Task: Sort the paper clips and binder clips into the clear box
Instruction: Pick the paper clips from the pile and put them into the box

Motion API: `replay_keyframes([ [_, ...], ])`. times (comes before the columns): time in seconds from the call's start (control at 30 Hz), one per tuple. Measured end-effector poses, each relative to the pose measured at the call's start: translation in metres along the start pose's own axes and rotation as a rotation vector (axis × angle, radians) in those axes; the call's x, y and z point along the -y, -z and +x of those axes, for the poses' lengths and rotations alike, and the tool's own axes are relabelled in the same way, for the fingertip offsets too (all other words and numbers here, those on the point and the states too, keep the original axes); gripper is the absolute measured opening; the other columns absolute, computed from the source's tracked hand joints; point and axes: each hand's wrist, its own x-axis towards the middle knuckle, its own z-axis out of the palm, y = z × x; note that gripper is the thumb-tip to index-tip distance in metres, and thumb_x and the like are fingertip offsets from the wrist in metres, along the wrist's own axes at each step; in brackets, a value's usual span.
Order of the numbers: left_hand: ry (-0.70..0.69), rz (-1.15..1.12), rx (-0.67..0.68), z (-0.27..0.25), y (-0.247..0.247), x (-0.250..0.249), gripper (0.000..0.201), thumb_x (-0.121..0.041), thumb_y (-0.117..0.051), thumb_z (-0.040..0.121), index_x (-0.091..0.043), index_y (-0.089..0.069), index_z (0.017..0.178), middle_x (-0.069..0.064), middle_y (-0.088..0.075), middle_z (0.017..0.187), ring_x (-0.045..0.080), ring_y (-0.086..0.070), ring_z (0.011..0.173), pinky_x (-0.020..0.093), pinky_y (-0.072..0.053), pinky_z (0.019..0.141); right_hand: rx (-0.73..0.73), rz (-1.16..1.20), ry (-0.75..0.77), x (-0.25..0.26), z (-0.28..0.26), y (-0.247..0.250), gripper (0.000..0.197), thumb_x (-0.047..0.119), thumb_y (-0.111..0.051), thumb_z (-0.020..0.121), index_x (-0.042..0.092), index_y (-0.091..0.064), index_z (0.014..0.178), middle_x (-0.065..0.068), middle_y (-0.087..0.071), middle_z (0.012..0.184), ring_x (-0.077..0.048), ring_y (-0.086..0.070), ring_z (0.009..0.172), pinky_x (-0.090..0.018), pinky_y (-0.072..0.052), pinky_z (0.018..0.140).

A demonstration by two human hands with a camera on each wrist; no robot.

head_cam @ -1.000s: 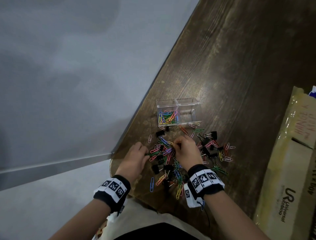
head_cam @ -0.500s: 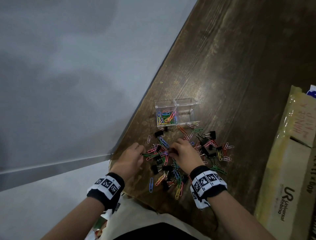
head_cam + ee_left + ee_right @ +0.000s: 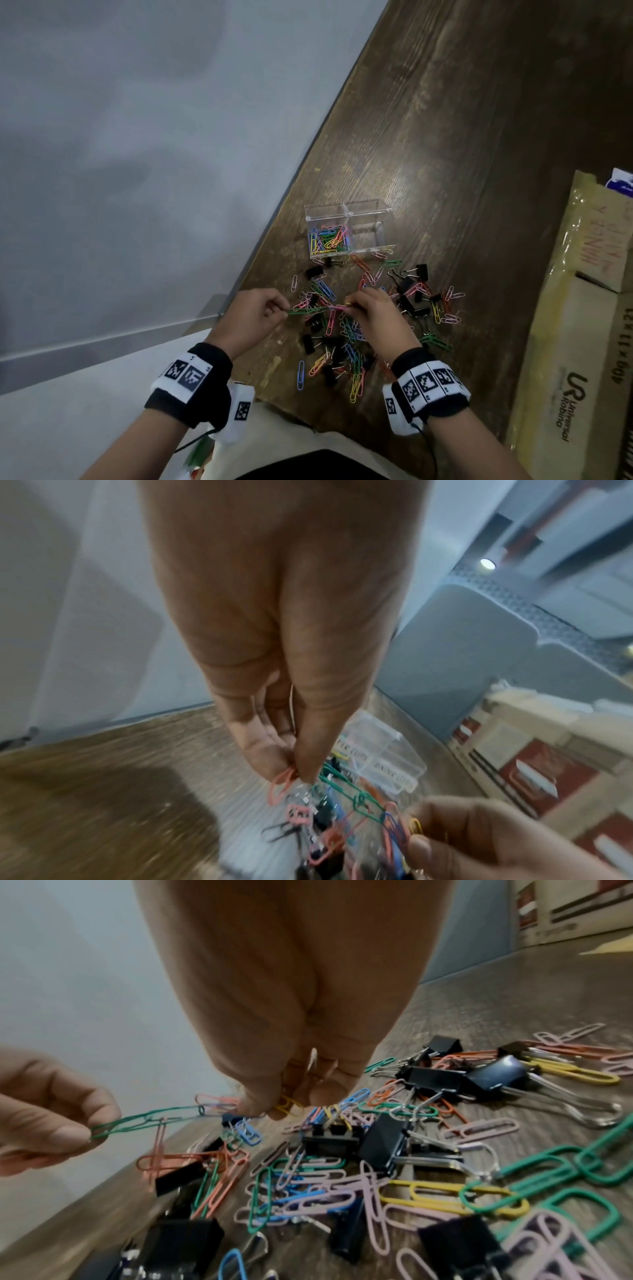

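Note:
A clear two-compartment box [image 3: 346, 209] [image 3: 383, 750] stands on the wooden table; its left compartment holds coloured paper clips [image 3: 329, 238], and the right one looks bare. In front of it lies a mixed pile of paper clips [image 3: 346, 339] [image 3: 342, 1191] and black binder clips [image 3: 407, 303] [image 3: 383, 1139]. My left hand [image 3: 282, 310] [image 3: 296, 773] pinches one end of a strand of linked green paper clips [image 3: 305, 311] [image 3: 346, 791] [image 3: 147, 1121]. My right hand [image 3: 349, 306] [image 3: 274, 1110] pinches the other end together with yellow, blue and pink clips, just above the pile.
A large taped cardboard box [image 3: 575, 342] lines the table's right side. The table's left edge [image 3: 308, 171] runs diagonally along a grey wall, close to my left hand. Bare wood [image 3: 462, 137] stretches beyond the clear box.
Both hands stay over the pile, holding the linked clips. The left hand has edged slightly left and the green strand hangs taut between them.

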Motion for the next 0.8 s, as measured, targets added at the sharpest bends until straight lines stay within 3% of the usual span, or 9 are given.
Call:
replay_keyframes([
  [0.13, 0.005, -0.193, -0.039, 0.009, 0.014, -0.023, 0.012, -0.017, -0.071, 0.089, -0.028, -0.069, 0.085, -0.008, -0.070, 0.067, 0.009, -0.067, 0.060, 0.019, -0.048, 0.060, -0.116, 0.137, 0.018, 0.010, -0.001, 0.020, 0.008, 0.031, -0.057, 0.099, 0.029, -0.064, 0.097, 0.022, -0.053, 0.092, -0.003, -0.046, 0.090, -0.014, -0.035, 0.078],
  [0.2, -0.006, -0.261, -0.109, 0.022, 0.019, -0.037, 0.012, -0.017, -0.071, 0.088, -0.029, -0.070, 0.086, -0.007, -0.071, 0.074, 0.007, -0.065, 0.064, 0.017, -0.048, 0.059, -0.190, 0.160, 0.023, 0.017, 0.008, 0.027, 0.008, 0.034, -0.054, 0.099, 0.032, -0.062, 0.097, 0.025, -0.051, 0.091, 0.001, -0.047, 0.089, -0.016, -0.036, 0.077],
  [0.27, -0.025, -0.287, -0.211, 0.037, 0.023, -0.052, 0.013, -0.017, -0.071, 0.089, -0.030, -0.070, 0.086, -0.008, -0.070, 0.080, 0.003, -0.063, 0.067, 0.013, -0.047, 0.059, -0.287, 0.171, 0.005, 0.022, 0.021, 0.031, 0.008, 0.028, -0.056, 0.099, 0.026, -0.063, 0.095, 0.021, -0.052, 0.087, 0.001, -0.049, 0.084, -0.020, -0.036, 0.072],
  [0.37, -0.052, -0.250, -0.319, 0.063, 0.023, -0.070, 0.013, -0.019, -0.070, 0.089, -0.032, -0.069, 0.087, -0.013, -0.069, 0.084, -0.002, -0.063, 0.074, 0.014, -0.049, 0.065, -0.380, 0.188, -0.061, 0.032, 0.043, 0.038, 0.009, 0.019, -0.059, 0.098, 0.018, -0.065, 0.092, 0.007, -0.058, 0.083, -0.011, -0.054, 0.079, -0.027, -0.042, 0.070],
  [0.47, -0.059, -0.189, -0.404, 0.085, 0.018, -0.082, 0.007, -0.017, -0.069, 0.089, -0.024, -0.070, 0.088, -0.012, -0.068, 0.080, 0.004, -0.064, 0.073, 0.023, -0.054, 0.067, -0.376, 0.119, -0.092, 0.044, 0.066, 0.043, 0.012, 0.015, -0.057, 0.098, 0.012, -0.065, 0.090, 0.004, -0.055, 0.083, -0.017, -0.054, 0.080, -0.034, -0.048, 0.075],
  [0.57, -0.053, -0.129, -0.420, 0.097, 0.012, -0.088, 0.004, -0.016, -0.067, 0.090, -0.019, -0.070, 0.092, -0.008, -0.067, 0.084, 0.003, -0.062, 0.072, 0.018, -0.050, 0.064, -0.347, 0.038, -0.151, 0.052, 0.086, 0.041, 0.011, 0.012, -0.059, 0.097, 0.008, -0.068, 0.093, -0.001, -0.058, 0.088, -0.021, -0.057, 0.086, -0.038, -0.050, 0.083],
  [0.67, -0.041, -0.129, -0.433, 0.101, 0.006, -0.085, 0.014, -0.015, -0.068, 0.090, -0.014, -0.069, 0.104, -0.003, -0.067, 0.091, 0.001, -0.060, 0.077, 0.012, -0.046, 0.066, -0.317, -0.003, -0.190, 0.055, 0.094, 0.035, 0.013, 0.014, -0.061, 0.097, 0.005, -0.070, 0.095, -0.010, -0.066, 0.092, -0.025, -0.061, 0.086, -0.035, -0.051, 0.078],
  [0.8, -0.063, -0.183, -0.492, 0.099, -0.001, -0.078, 0.016, -0.011, -0.067, 0.091, -0.013, -0.068, 0.106, 0.000, -0.068, 0.098, 0.006, -0.062, 0.085, 0.018, -0.053, 0.074, -0.289, 0.047, -0.225, 0.057, 0.096, 0.033, 0.016, 0.020, -0.066, 0.095, 0.006, -0.073, 0.098, -0.008, -0.070, 0.089, -0.017, -0.064, 0.078, -0.030, -0.055, 0.075],
])
